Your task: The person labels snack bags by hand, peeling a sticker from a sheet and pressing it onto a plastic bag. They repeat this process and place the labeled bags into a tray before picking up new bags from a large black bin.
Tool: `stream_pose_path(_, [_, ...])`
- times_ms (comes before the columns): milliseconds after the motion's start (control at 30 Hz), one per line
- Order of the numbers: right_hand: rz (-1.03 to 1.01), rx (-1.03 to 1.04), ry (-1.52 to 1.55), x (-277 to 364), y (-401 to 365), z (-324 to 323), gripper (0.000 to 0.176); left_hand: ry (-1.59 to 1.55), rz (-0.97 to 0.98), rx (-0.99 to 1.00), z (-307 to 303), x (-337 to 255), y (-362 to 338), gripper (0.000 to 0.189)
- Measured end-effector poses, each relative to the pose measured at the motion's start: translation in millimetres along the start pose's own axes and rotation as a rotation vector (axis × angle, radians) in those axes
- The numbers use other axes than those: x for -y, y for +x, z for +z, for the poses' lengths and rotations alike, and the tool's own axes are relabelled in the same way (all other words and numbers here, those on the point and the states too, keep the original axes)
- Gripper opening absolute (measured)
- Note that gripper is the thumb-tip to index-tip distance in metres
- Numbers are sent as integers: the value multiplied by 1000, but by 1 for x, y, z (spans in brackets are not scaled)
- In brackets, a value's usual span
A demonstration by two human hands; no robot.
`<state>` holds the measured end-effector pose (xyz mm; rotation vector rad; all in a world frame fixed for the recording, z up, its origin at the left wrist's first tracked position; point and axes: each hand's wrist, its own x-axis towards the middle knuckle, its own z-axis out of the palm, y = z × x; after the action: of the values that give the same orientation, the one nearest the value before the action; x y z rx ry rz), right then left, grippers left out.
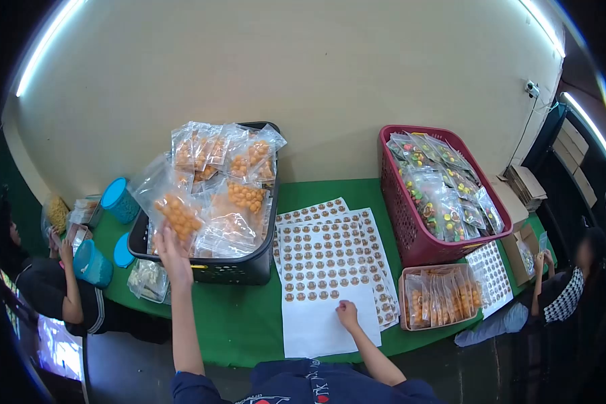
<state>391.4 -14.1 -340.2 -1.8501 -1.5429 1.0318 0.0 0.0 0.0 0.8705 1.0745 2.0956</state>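
My left hand (174,259) grips the lower end of a clear plastic bag of round orange snacks (180,214), tilted over the left side of a black basket (239,271). More bags of the same orange snacks (246,195) are heaped in that basket. My right hand (347,315) is closed at the lower edge of the printed rows on a white sheet of round brown stickers (323,252). Whatever its fingertips may pinch is too small to make out. Further sticker sheets (382,289) lie beneath this one.
A maroon basket (411,236) holds bags of colourful pieces; before it stands a tray (405,306) of orange snack bags. Blue-lidded tubs (93,262) stand left on the green tablecloth (239,330). One person (60,289) works at left, another (562,296) at right.
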Motion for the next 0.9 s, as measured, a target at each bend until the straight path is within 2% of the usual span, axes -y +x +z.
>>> stream_pose_path(67, [-197,-115,-167,11,11,-1,27,-44,-89,-21,10,7,-27,47])
stream_pose_path(133, [-247,-207,-112,24,27,12,23,-59,-239,10,25,-1,-57,42])
stream_pose_path(167, [-277,-257,-97,28,39,8,21,-179,-219,166,22,17,-65,45])
stream_pose_path(200, [-297,-285,-116,35,48,6,20,-216,-267,216,24,26,-76,45])
stream_pose_path(233, [-298,-294,-135,36,41,8,18,-238,-373,190,34,15,-98,44])
stream_pose_path(267, [-301,-306,-156,38,36,9,17,-201,-410,255,24,27,-110,43])
stream_pose_path(367, [-313,-359,-176,37,27,20,13,-58,-397,298,9,49,-143,42])
stream_pose_path(467, [-270,-352,-93,26,27,23,15,-128,-476,280,8,50,-170,47])
stream_pose_path(533, [-210,-429,-53,24,34,27,16,-147,-501,245,13,43,-181,50])
stream_pose_path(600, [-159,-427,-17,20,33,27,18,-228,-553,203,11,36,-189,55])
stream_pose_path(667, [-126,-354,14,19,34,22,19,-169,-558,242,8,29,-190,53])
stream_pose_path(800, [-165,-357,48,15,31,21,17,-81,-539,333,9,17,-188,51])
stream_pose_path(900, [-118,-344,92,18,33,19,13,-168,-585,283,14,11,-185,50])
